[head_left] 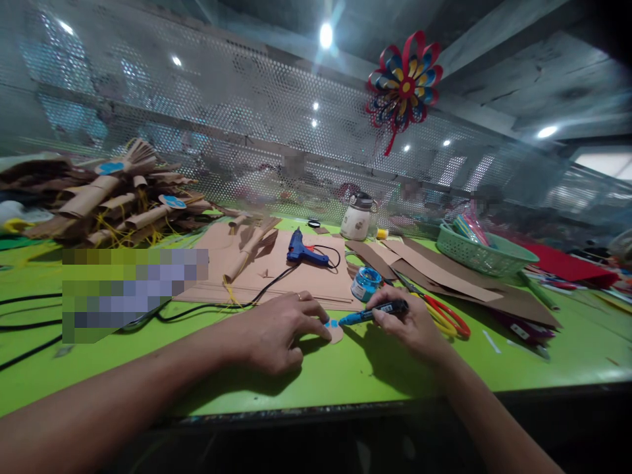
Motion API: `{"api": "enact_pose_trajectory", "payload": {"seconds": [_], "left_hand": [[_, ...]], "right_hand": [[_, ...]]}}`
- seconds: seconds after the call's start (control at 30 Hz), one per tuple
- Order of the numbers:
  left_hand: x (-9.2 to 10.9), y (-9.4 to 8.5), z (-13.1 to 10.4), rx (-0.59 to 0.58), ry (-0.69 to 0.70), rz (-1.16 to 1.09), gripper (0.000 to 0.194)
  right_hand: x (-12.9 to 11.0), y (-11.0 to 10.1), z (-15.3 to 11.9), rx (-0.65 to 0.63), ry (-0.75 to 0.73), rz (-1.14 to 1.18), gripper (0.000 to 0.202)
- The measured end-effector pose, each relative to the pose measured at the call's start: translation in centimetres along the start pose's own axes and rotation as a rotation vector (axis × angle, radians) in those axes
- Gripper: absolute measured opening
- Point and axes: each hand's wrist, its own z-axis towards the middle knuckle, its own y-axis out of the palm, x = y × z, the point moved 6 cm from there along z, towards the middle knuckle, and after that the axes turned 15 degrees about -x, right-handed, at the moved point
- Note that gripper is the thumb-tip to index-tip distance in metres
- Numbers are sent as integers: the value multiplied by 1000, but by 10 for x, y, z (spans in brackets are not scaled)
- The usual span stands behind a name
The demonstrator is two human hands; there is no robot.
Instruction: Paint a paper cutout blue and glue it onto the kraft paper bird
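A small tan cardboard piece (336,335) with blue marks lies on the green table near its front edge. My left hand (280,331) rests palm down, its spread fingertips touching the left side of the piece. My right hand (407,324) grips a blue marker (363,313), whose tip meets the piece's blue area. Just behind the marker stands an open jar of blue paint (366,284). A blue glue gun (307,252) lies on brown cardboard sheets (306,283) further back.
Rolled brown paper bundles (93,194) are heaped at the left; black cables cross the green table (237,382). Scissors (450,317) lie right of my right hand. Behind are a white bottle (355,220), brown strips (444,270), a green basket (478,253) and a perforated metal screen (222,112).
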Motion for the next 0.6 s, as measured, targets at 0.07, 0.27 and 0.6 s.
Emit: {"api": "enact_pose_trajectory", "payload": {"seconds": [0.07,0.27,0.6], "left_hand": [[-1,1,1,10,3,2,61],[-3,5,2,42,10,11,59],[-2,4,2,32,-5,12,62]], "right_hand": [[-1,-1,-1,3,-16,-11,8],[-2,-3,-1,36,-39,-17,9],[-2,1,3,20,-13,-36,10]]}}
